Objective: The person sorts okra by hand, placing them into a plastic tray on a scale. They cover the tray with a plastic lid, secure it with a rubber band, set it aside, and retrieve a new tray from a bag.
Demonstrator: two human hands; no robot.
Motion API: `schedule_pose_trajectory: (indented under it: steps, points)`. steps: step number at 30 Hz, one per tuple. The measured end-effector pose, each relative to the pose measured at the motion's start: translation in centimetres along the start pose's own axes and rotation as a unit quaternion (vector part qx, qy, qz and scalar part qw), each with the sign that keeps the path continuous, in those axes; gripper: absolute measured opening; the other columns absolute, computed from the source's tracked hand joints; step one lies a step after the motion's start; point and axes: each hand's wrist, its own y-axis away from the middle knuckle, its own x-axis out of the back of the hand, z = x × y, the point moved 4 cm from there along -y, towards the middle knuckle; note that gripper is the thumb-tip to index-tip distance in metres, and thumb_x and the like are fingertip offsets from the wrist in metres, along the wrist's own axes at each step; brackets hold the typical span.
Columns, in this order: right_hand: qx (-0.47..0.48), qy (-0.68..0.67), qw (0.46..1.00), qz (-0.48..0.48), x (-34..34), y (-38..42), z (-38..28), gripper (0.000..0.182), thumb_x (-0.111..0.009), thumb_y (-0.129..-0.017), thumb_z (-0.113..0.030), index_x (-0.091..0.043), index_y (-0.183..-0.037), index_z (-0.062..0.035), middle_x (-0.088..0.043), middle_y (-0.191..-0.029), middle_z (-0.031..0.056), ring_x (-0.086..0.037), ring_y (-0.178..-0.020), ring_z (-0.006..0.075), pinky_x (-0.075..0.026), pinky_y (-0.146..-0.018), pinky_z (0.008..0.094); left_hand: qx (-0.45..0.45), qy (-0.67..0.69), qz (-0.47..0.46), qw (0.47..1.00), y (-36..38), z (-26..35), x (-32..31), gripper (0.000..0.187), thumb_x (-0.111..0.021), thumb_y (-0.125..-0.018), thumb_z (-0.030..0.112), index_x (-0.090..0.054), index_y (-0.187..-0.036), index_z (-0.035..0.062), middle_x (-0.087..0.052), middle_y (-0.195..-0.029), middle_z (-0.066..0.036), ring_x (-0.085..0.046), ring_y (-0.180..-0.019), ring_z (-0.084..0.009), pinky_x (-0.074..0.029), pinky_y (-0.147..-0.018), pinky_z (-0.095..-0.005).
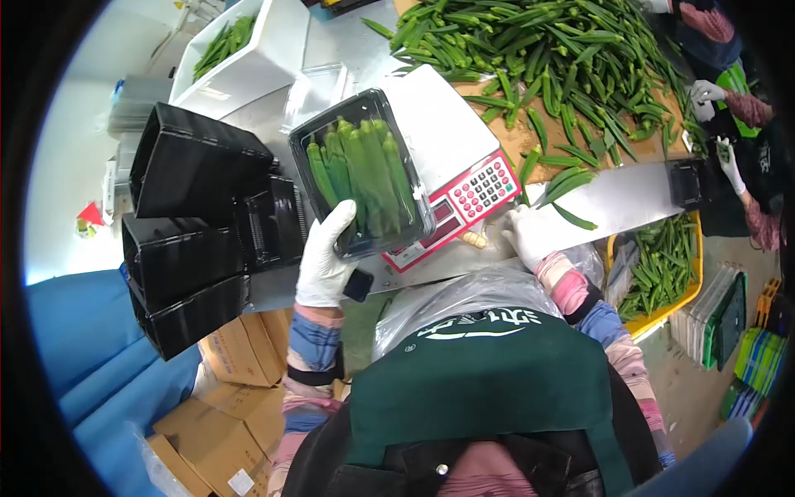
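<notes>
My left hand (328,253), in a white glove, grips the lower left corner of a black plastic tray (300,147). Okra pods (364,174) lie side by side in it under what looks like a clear cover. The tray is tilted and overlaps the white top of a digital scale (443,124) with a red keypad panel (484,186). My right hand (527,235), also gloved, rests at the metal table's edge just right of the scale. Its fingers are loosely bent, with no object seen in them. Loose okra (571,186) lies just beyond it.
A large okra heap (546,50) covers the board at the back. Stacked black trays (199,166) stand left, a white foam box (286,41) behind them. At right is a yellow crate (698,257) of okra. A co-worker's gloved hands (708,91) show far right. Cardboard boxes (224,431) lie below.
</notes>
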Motion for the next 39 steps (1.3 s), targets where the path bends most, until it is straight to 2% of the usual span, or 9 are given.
schedule_pose_trajectory:
  steps: [4,11,13,19,20,25,30,38,39]
  points:
    - [0.005,0.062,0.99,0.127,-7.4,0.5,3.2,0.021,-0.064,-0.088,-0.018,-0.059,-0.1,-0.0017,-0.065,-0.087,0.0195,-0.066,-0.084,0.0368,-0.051,-0.076,0.047,-0.077,0.004,0.008,0.997,0.6,0.0,-1.3,0.041,-0.07,-0.091,0.01,-0.058,-0.129,0.0031,-0.066,-0.116,-0.007,-0.067,-0.103,-0.0189,-0.057,-0.089,-0.0341]
    - [-0.091,-0.11,0.99,-0.02,0.9,-0.5,0.9,0.026,-0.049,-0.092,-0.016,-0.061,-0.107,0.0011,-0.068,-0.095,0.0237,-0.068,-0.085,0.0405,-0.051,-0.078,0.0518,-0.099,-0.039,-0.004,0.994,0.6,-0.5,-1.2,0.044,-0.074,-0.087,0.009,-0.059,-0.128,0.0038,-0.066,-0.116,-0.005,-0.064,-0.104,-0.0151,-0.053,-0.09,-0.0306]
    - [-0.04,-0.059,0.997,0.021,-1.7,-0.6,1.6,0.026,-0.063,-0.087,-0.017,-0.059,-0.106,0.0009,-0.067,-0.088,0.0223,-0.066,-0.082,0.0417,-0.052,-0.076,0.0486,-0.09,-0.026,-0.021,0.995,0.2,-0.9,-2.0,0.043,-0.073,-0.088,0.009,-0.059,-0.128,0.0025,-0.066,-0.116,-0.007,-0.065,-0.106,-0.0174,-0.054,-0.093,-0.0342]
    - [-0.033,-0.003,0.998,0.051,-4.8,-0.6,2.2,0.025,-0.06,-0.085,-0.013,-0.06,-0.105,0.0026,-0.066,-0.088,0.0204,-0.066,-0.082,0.0389,-0.052,-0.076,0.0463,0.073,0.331,-0.12,0.933,-0.5,-2.1,-5.8,0.039,-0.065,-0.096,0.023,-0.058,-0.13,0.0058,-0.059,-0.135,-0.018,-0.055,-0.128,-0.0355,-0.039,-0.114,-0.0507]
    - [-0.067,0.071,0.993,-0.06,-5.2,-0.6,2.6,0.03,-0.041,-0.095,-0.011,-0.061,-0.115,-0.0002,-0.067,-0.099,0.0247,-0.066,-0.089,0.0409,-0.053,-0.077,0.0478,0.072,0.321,-0.126,0.936,-0.8,-1.9,-6.1,0.04,-0.066,-0.096,0.023,-0.058,-0.13,0.0056,-0.059,-0.136,-0.018,-0.055,-0.127,-0.0361,-0.04,-0.114,-0.0512]
    - [-0.092,-0.076,0.993,0.014,0.1,-0.7,1.9,0.029,-0.053,-0.089,-0.012,-0.066,-0.113,-0.0033,-0.068,-0.092,0.023,-0.068,-0.084,0.0396,-0.053,-0.076,0.0473,0.058,0.185,-0.061,0.979,-1.2,-1.4,-7.7,0.037,-0.065,-0.096,0.017,-0.058,-0.131,0.0066,-0.06,-0.133,-0.017,-0.057,-0.124,-0.0362,-0.045,-0.106,-0.0604]
    - [-0.077,-0.169,0.969,0.163,8.5,-0.8,1.9,0.013,-0.065,-0.085,-0.015,-0.073,-0.088,-0.0054,-0.07,-0.088,0.0174,-0.069,-0.083,0.0338,-0.054,-0.075,0.0416,-0.041,0.041,-0.165,0.985,-2.4,-1.6,-7.9,0.053,-0.075,-0.086,0.001,-0.053,-0.134,0.0023,-0.055,-0.135,-0.014,-0.057,-0.122,-0.0233,-0.051,-0.103,-0.0445]
    - [-0.097,-0.559,0.815,0.113,14.2,-4.3,-3.7,0.014,-0.066,-0.087,-0.006,-0.071,-0.098,0.0012,-0.071,-0.085,0.0059,-0.063,-0.077,0.0107,-0.051,-0.074,0.0269,0.106,0.03,-0.268,0.957,-0.6,-2.0,-11.3,0.051,-0.06,-0.093,0.006,-0.047,-0.141,0.0007,-0.06,-0.131,-0.012,-0.062,-0.117,-0.0225,-0.052,-0.1,-0.0385]
    - [-0.113,-0.696,0.704,0.085,11.7,-5.0,-3.0,0.015,-0.064,-0.09,-0.008,-0.071,-0.099,0.0003,-0.071,-0.088,0.0045,-0.064,-0.079,0.0125,-0.052,-0.075,0.0276,0.129,0.028,-0.269,0.954,-0.3,-2.3,-11.4,0.054,-0.062,-0.091,0.005,-0.046,-0.142,0.0007,-0.06,-0.13,-0.012,-0.061,-0.118,-0.0224,-0.051,-0.101,-0.0386]
